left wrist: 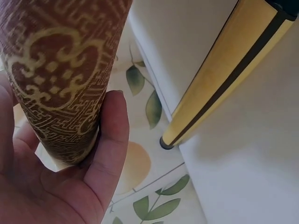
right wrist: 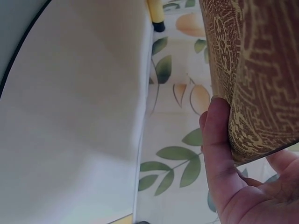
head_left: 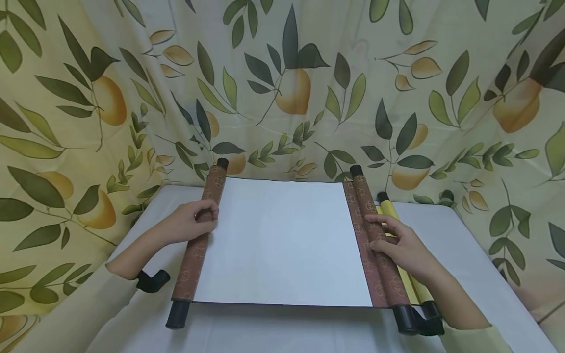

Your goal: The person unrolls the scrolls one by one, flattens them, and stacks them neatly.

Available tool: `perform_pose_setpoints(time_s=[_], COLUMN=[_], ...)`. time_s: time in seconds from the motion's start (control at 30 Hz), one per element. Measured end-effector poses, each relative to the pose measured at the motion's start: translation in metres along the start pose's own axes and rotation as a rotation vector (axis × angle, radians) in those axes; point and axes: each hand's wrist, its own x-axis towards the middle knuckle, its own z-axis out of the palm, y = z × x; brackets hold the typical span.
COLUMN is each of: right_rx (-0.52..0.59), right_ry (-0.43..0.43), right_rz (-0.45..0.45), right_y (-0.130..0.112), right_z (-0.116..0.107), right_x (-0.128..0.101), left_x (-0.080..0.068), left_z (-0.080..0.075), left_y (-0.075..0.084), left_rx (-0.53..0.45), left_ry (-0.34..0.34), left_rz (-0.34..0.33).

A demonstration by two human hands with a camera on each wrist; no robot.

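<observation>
A scroll with white, blank-looking paper is spread between two brown patterned rollers with black end knobs. My left hand grips the left roller around its middle, thumb toward the paper. On the other side my right hand holds the right roller, fingers over its outer side. Gold motifs show close up on the brown cover in the left wrist view, with thumb and fingers on either side. The right wrist view shows fingers curled round the brown roll. A shadow falls beneath the scroll's front edge.
A yellow scroll with black ends lies on the white table to the right, partly hidden by my right hand and the brown roller. Behind the table hangs a curtain printed with leaves and fruit. Black camera straps circle both wrists.
</observation>
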Motion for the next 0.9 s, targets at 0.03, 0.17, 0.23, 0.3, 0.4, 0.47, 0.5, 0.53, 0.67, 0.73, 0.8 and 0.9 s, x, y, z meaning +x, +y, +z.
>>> perform_pose_setpoints(time_s=[0.03, 0.17, 0.23, 0.3, 0.4, 0.47, 0.5, 0.53, 0.67, 0.73, 0.8, 0.9], right_rx=[0.002, 0.000, 0.002, 0.008, 0.012, 0.012, 0.010, 0.008, 0.010, 0.011, 0.014, 0.011], right_ry=[-0.001, -0.001, 0.000, -0.003, -0.006, -0.007, -0.006, -0.006, -0.010, -0.010, -0.008, -0.008], right_rz=[0.000, -0.003, 0.000, 0.002, 0.003, 0.001, 0.000, -0.001, -0.003, -0.005, -0.004, -0.003], right_y=[0.000, 0.001, 0.001, 0.001, 0.000, 0.000, 0.000, 0.000, 0.001, 0.002, 0.002, 0.002], right_z=[0.000, -0.001, -0.001, -0.001, -0.001, -0.001, -0.001, -0.001, -0.002, -0.001, -0.001, -0.001], right_x=[0.000, -0.001, -0.001, -0.001, -0.001, -0.001, -0.001, -0.001, -0.002, -0.002, -0.002, -0.002], left_x=[0.000, -0.001, -0.001, -0.001, -0.002, -0.003, -0.004, -0.004, -0.006, -0.006, -0.006, -0.007], left_z=[0.000, 0.000, -0.001, -0.001, -0.003, -0.004, -0.004, -0.005, -0.005, -0.005, -0.005, -0.006], left_y=[0.000, -0.001, -0.002, -0.003, -0.004, -0.004, -0.004, -0.003, -0.006, -0.008, -0.011, -0.014], left_rx=[0.002, 0.016, 0.022, 0.019, 0.016, 0.018, 0.018, 0.016, 0.005, 0.007, 0.023, 0.041], left_ry=[-0.001, -0.004, -0.009, -0.012, -0.013, -0.010, -0.008, -0.007, -0.001, 0.003, 0.007, 0.012], left_rz=[-0.003, -0.001, 0.002, 0.004, 0.002, 0.006, 0.004, 0.008, 0.009, 0.015, 0.018, 0.022])
